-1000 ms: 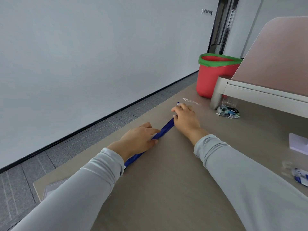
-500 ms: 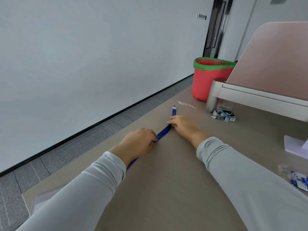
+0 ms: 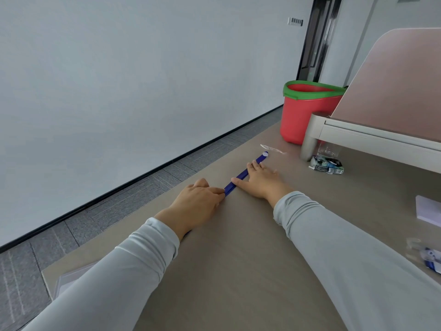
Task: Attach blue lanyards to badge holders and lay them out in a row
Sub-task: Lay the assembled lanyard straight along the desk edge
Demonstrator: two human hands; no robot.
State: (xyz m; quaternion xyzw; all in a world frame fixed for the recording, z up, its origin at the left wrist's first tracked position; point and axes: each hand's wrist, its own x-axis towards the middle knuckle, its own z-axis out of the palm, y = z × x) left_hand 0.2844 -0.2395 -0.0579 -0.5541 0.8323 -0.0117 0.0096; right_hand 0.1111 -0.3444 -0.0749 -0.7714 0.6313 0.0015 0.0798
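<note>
A blue lanyard [image 3: 241, 175] lies stretched along the brown table [image 3: 238, 271], running away from me toward the far left edge. Its far end carries a small white clip [image 3: 265, 154]. My left hand [image 3: 198, 204] lies over the lanyard's near stretch, fingers flat on the strap. My right hand [image 3: 262, 179] rests flat on the table beside the far stretch, fingers straight, thumb touching the strap. A clear badge holder [image 3: 272, 148] lies just beyond the clip. The lanyard's near end is hidden under my left wrist and sleeve.
A red bucket with a green rim [image 3: 307, 111] stands at the table's far end. A desk partition [image 3: 381, 111] rises on the right, a small printed packet [image 3: 327, 164] at its foot. More lanyard parts [image 3: 429, 258] and a white pad [image 3: 428, 210] lie right. A clear tray [image 3: 69, 280] sits near left.
My right hand has let go of the lanyard and flattened on the table beside it. The strap now lies straight, its clip end uncovered.
</note>
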